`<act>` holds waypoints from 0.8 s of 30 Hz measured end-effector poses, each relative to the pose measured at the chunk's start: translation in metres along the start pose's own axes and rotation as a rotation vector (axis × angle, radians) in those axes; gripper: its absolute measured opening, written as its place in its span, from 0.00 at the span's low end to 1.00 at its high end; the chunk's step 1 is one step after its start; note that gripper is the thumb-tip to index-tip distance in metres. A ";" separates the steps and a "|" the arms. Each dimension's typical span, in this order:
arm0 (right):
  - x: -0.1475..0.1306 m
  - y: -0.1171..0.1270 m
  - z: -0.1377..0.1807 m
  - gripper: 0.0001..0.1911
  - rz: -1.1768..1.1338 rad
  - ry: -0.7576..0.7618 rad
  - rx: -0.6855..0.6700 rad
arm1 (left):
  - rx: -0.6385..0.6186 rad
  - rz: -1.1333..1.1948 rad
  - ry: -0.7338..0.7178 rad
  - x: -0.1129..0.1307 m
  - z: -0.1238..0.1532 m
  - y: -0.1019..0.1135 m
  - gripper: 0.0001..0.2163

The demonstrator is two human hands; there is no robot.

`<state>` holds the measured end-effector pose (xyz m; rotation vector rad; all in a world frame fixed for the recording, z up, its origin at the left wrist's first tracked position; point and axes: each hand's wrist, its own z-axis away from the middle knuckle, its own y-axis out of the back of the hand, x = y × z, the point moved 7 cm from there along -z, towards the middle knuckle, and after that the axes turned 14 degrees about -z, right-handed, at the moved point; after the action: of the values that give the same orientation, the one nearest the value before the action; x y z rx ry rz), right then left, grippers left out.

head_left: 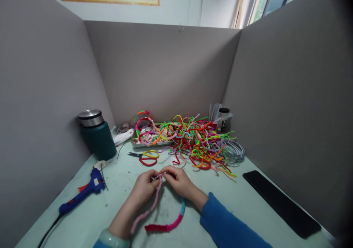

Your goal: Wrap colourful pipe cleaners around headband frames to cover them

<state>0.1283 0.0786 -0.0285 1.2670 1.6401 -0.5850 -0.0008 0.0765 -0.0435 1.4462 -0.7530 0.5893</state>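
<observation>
My left hand (145,185) and my right hand (178,181) meet over the front middle of the table, fingers pinched together. Between the fingertips is the upper end of a pink pipe cleaner (156,198); its long tail hangs toward me beside my left wrist. A curved piece wrapped in red, magenta and blue fuzzy sections (173,224) runs out from beneath my right hand. Whether that piece continues up into my fingers is hidden. Beyond my hands lie scissors (149,159) with yellow and red handles.
A large tangle of coloured pipe cleaners (195,137) covers the back, beside a metal tray (154,144) and a wire coil (234,152). At left stand a green flask (97,137) and a blue glue gun (86,191). A black slab (278,202) lies right. Grey partitions (165,68) enclose the table.
</observation>
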 end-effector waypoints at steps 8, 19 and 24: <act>0.007 0.002 0.001 0.09 0.031 -0.007 0.028 | 0.166 -0.407 -0.146 0.015 0.005 0.011 0.07; 0.005 0.001 0.002 0.07 0.085 -0.001 0.018 | 0.148 -0.234 -0.128 0.010 0.002 0.010 0.12; 0.004 0.001 0.003 0.07 0.119 0.000 0.006 | 0.088 -0.007 0.061 -0.005 -0.003 0.005 0.15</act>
<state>0.1298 0.0781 -0.0327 1.3585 1.5524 -0.5173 -0.0077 0.0798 -0.0441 1.5040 -0.6812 0.6649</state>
